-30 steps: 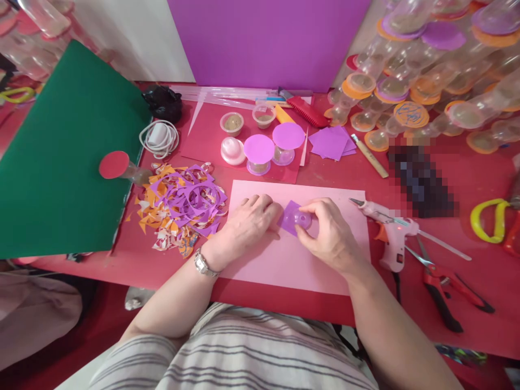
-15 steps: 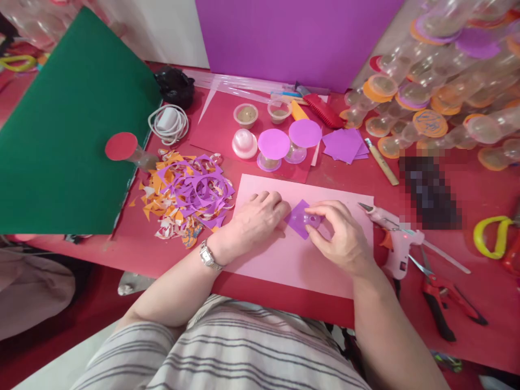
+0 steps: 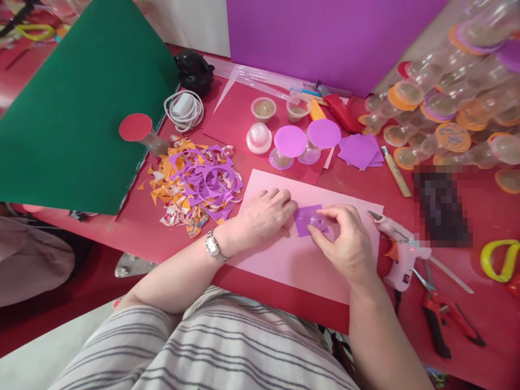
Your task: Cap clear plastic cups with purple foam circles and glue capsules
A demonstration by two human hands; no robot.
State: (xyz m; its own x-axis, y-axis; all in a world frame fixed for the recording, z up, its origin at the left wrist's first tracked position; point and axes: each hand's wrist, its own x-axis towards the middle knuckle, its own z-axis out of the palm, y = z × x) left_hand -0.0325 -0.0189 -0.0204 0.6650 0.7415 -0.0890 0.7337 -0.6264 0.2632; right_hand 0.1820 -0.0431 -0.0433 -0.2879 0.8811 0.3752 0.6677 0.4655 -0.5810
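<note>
On the pink sheet my right hand pinches a small clear plastic dome between thumb and fingers. Under the dome lies a purple square of card or foam, which shows through it. My left hand rests palm down on the pink sheet, its fingers loosely bent with nothing visible in them, beside the square's left edge. Beyond the sheet stand two clear pieces with purple round tops and a pale dome-shaped cup. Purple squares lie stacked farther right.
Purple and orange cut scraps are heaped left, by a red-topped clear piece. At right lie a pink glue gun, red-handled cutters and a wooden-handled tool. Clear plastic pieces are piled at the back right.
The purple square has turned under the dome, from corner-up to nearly straight-edged. My right hand keeps its pinch on the dome. The view has shifted and tilted slightly.
</note>
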